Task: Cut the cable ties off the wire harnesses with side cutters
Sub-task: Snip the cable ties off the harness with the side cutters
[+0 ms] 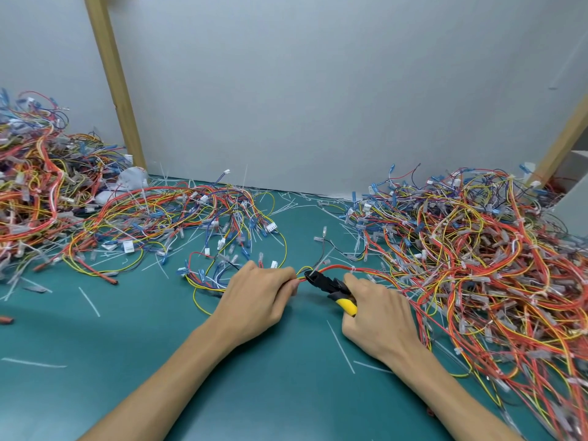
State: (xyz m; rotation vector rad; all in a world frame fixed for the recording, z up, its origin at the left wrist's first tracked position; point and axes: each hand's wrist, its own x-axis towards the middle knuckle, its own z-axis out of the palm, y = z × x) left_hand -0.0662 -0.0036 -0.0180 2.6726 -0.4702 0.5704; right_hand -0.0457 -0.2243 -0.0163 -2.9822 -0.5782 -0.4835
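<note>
— How will that wire harness (337,267) handle?
— Light and limp, probably. The thin wires flop, so it wants pinching close beside a tie and pulling taut. It hangs just over the bench (127,338), strung between both hands.
— And the hands?
— The left hand (257,297) curls, pinching red and yellow wires. The right hand (378,316) wraps the yellow handles of the side cutters (331,286), black jaws at the bundle.
— Beyond?
— Cut ties (340,346) lie scattered, and a harness pile (477,249) is heaped to the right.
</note>
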